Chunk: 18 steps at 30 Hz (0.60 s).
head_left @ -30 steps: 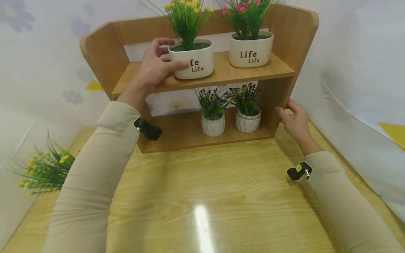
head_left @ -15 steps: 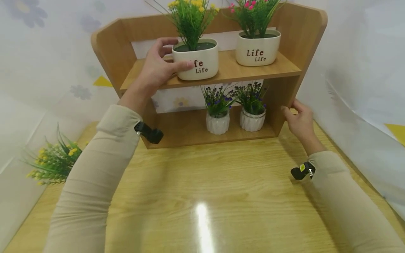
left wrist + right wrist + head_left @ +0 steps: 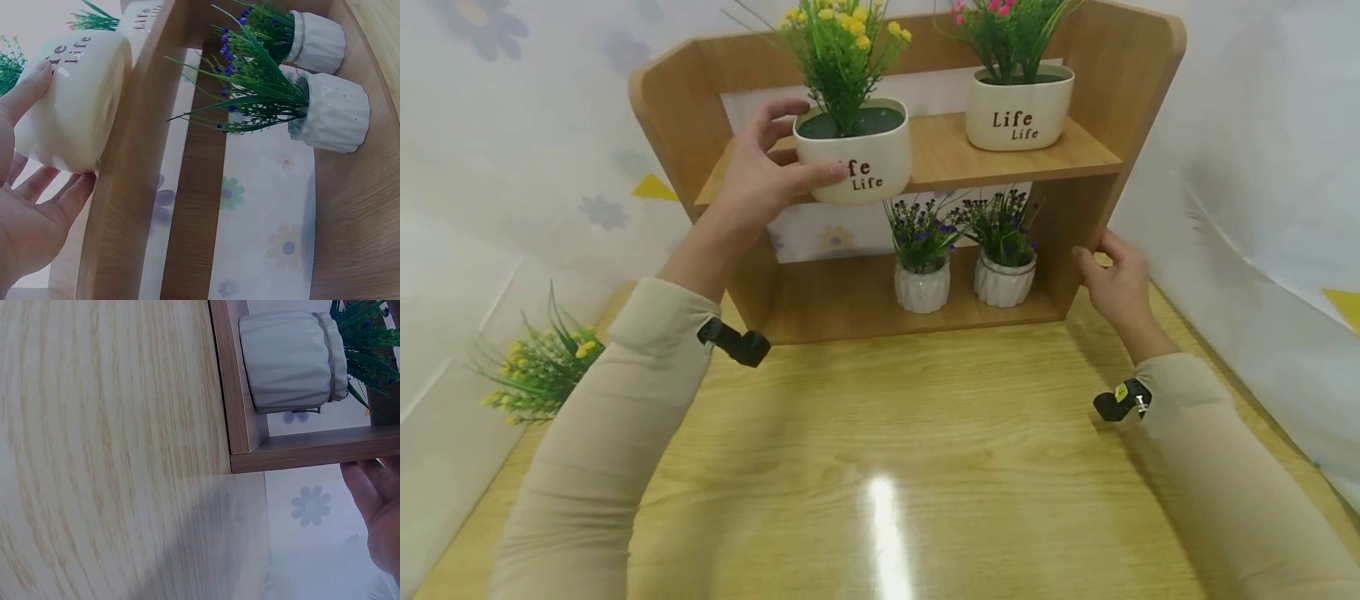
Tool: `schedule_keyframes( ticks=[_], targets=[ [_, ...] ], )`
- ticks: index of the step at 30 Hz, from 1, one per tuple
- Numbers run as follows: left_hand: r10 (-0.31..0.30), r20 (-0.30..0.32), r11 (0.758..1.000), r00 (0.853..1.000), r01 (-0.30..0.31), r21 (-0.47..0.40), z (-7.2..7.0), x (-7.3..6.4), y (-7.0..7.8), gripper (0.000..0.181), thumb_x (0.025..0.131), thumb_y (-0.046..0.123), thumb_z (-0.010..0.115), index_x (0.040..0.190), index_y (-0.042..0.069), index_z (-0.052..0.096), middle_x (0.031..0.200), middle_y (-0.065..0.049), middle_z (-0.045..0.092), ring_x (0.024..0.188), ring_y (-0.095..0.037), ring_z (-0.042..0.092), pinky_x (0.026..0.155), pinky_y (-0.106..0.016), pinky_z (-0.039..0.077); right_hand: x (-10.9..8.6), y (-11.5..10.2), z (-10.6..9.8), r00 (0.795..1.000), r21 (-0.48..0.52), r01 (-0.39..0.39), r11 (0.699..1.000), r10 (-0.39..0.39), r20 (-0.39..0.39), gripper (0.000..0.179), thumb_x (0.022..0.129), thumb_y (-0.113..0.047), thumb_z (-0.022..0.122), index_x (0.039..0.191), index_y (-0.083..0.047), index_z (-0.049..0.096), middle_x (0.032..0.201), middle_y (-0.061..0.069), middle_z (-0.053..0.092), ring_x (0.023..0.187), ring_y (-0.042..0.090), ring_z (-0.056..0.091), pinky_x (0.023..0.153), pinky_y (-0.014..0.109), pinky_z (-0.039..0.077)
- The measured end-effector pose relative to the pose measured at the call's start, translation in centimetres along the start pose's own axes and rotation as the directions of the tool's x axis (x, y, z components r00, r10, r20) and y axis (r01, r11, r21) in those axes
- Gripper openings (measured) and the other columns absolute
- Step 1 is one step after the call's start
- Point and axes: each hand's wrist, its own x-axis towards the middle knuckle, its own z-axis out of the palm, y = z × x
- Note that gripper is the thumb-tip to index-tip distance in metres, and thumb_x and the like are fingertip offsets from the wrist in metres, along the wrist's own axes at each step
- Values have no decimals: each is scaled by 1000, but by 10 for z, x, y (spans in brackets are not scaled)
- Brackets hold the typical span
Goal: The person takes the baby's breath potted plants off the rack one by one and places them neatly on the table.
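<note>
My left hand [image 3: 760, 171] grips the left end of a cream oval flowerpot [image 3: 880, 158] with yellow flowers, thumb across its "Life" lettering and fingers behind. The pot's base overlaps the front edge of the upper shelf in the head view; whether it still touches the board I cannot tell. In the left wrist view, the fingertips lie by the flowerpot [image 3: 81, 106], close to the board. My right hand [image 3: 1120, 283] touches the outside of the wooden shelf unit's [image 3: 1150, 58] right side panel. In the right wrist view, its fingers [image 3: 362, 487] rest against that panel.
A matching pot [image 3: 1018, 117] with pink flowers stands on the upper shelf's right. Two small white pots [image 3: 922, 290] with purple flowers stand below. A yellow-flowered plant [image 3: 542, 367] is at the left, partly behind my sleeve. The wooden table [image 3: 820, 442] extends in front.
My left hand has brought the yellow-flowered pot leftward and toward me, over the shelf's front edge. My right hand stays at the side panel. The head view has shifted slightly.
</note>
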Motion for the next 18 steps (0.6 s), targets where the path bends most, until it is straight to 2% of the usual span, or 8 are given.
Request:
schedule_keyframes(
  ticks=[4,8,13,18],
  targets=[
    [-17,-10,999,1000,17,38,-6,-10,2,76,70,23,83,133,25,41,130,-1,47,115,-20,49,93,-43,44,0,0,0,1000,-10,-11,1000,11,0,25,89,-8,57,109,8,61,98,10,59,79,3,60,58,19,51],
    [17,-24,997,1000,-15,70,-11,-22,1,73,71,22,82,132,24,43,128,-3,49,115,-21,50,97,-44,40,0,0,-1,1000,-15,-14,1000,14,5,26,89,-8,57,111,7,61,100,12,59,80,2,59,59,18,51],
    [55,-39,998,998,-53,46,-14,-36,1,71,72,15,81,132,21,44,127,-6,49,115,-24,49,98,-46,38,1,0,-1,1000,-16,-14,1000,14,20,28,90,-8,56,115,4,61,101,12,59,79,0,60,60,19,51],
    [47,-41,999,998,-47,2,-17,-47,1,70,72,12,80,131,21,44,127,-8,49,114,-27,50,99,-46,37,0,0,-2,1000,-39,-8,999,9,25,28,90,-9,56,115,4,61,98,9,59,80,0,59,59,18,51]
  ],
)
